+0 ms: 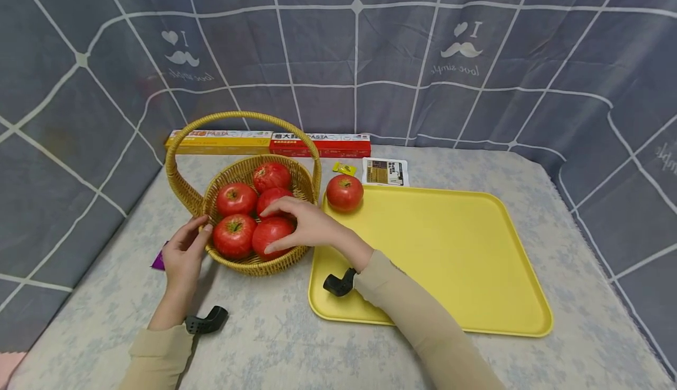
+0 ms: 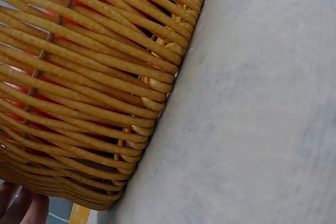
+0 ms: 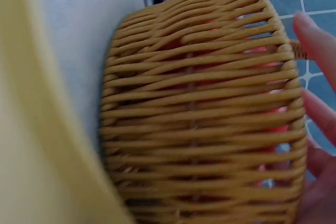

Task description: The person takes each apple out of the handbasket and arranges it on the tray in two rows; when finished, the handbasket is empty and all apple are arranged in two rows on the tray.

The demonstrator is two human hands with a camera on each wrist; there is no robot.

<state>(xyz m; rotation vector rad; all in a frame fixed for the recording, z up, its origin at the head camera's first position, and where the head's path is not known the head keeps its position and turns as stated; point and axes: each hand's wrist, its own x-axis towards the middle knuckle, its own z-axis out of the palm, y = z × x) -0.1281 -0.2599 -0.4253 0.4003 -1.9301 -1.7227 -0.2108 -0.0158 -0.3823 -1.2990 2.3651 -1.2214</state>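
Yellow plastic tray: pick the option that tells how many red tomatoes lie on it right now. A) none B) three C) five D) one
D: a single red tomato sits at the far left corner of the yellow plastic tray, while the other tomatoes lie in the woven wicker basket, where the right hand grips one of them and the left hand touches the rim.

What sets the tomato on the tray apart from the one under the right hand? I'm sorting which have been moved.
The tomato on the tray sits alone at the far left corner of the yellow tray, untouched and fully visible. The tomato under the right hand lies in the wicker basket among other tomatoes, with the right hand and its fingers over it, partly hiding it. Both are red and round.
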